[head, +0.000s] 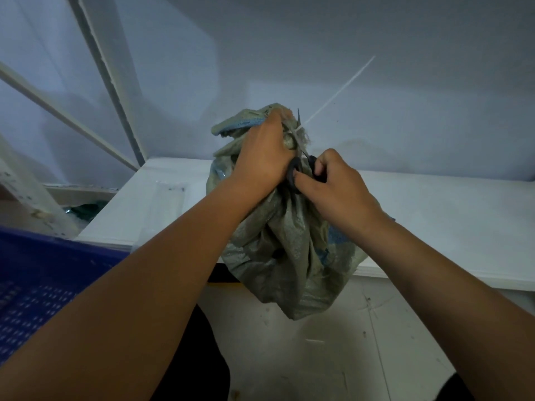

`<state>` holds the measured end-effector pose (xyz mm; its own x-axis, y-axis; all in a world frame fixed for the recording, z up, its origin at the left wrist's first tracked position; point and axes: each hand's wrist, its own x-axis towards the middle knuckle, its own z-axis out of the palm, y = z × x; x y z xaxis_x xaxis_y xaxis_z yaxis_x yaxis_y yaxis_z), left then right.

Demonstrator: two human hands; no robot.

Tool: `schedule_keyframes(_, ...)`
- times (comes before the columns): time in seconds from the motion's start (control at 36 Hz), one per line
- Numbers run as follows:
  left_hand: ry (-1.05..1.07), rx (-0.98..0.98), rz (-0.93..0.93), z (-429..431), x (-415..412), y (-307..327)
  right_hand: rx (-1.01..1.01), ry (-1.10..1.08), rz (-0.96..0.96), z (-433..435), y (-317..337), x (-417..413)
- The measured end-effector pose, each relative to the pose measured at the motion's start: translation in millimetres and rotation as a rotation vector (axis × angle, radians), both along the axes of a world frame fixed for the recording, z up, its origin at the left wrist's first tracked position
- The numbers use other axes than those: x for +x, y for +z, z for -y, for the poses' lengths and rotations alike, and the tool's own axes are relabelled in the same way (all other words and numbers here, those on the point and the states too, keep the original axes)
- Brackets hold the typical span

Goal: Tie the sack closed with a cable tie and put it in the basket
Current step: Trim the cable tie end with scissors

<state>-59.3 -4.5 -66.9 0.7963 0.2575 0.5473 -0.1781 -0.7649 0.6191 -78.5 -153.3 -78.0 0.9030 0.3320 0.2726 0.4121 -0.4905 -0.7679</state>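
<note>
Hanging off the table (434,215) edge near the basket (43,285), the sack (289,256) could slip if the left hand (260,153), clenched on its neck, loosens. Beyond, the right hand (340,185) grips scissors (293,176) at the tie (341,88); a close cut could nick fabric.

Cable tie (341,88) loop hidden under left hand (260,151); basket (34,273) cut by left edge.

One sack (289,250), one cable tie (338,92), one pair of scissors (292,177), one basket (34,279), two hands (260,157) (338,188)
</note>
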Motion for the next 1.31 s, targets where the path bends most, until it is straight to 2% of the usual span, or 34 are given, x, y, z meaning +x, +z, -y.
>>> schedule_keyframes(0.19, -0.014, 0.025, 0.008, 4.1, -4.9, 1.8, 0.071, 0.034, -0.093, 0.7, -0.9, 6.9)
schedule_keyframes(0.36, -0.024, 0.104, 0.005, 8.0, -7.8, -0.6, 0.012, 0.026, -0.060, 5.0, 3.9, 10.7)
schedule_keyframes(0.53, -0.029, 0.149, 0.015, 13.0, -11.4, 0.1, 0.042, 0.022, -0.049, 5.6, 9.2, 7.0)
schedule_keyframes(0.78, -0.019, 0.114, 0.009, 20.1, -14.5, 0.6, 0.081, 0.001, -0.015, 5.0, 11.4, 5.2)
schedule_keyframes(0.97, -0.040, -0.082, 0.006, 25.2, -17.6, 4.5, 0.154, 0.005, 0.006, 1.4, 12.8, 3.8)
schedule_keyframes(1.17, -0.051, -0.036, 0.032, 23.1, -17.9, 1.3, 0.171, 0.019, 0.009, 1.7, 14.2, 2.8)
schedule_keyframes(1.31, -0.049, 0.008, 0.062, 23.2, -16.3, -4.4, 0.255, 0.064, -0.085, 3.9, 15.2, 2.6)
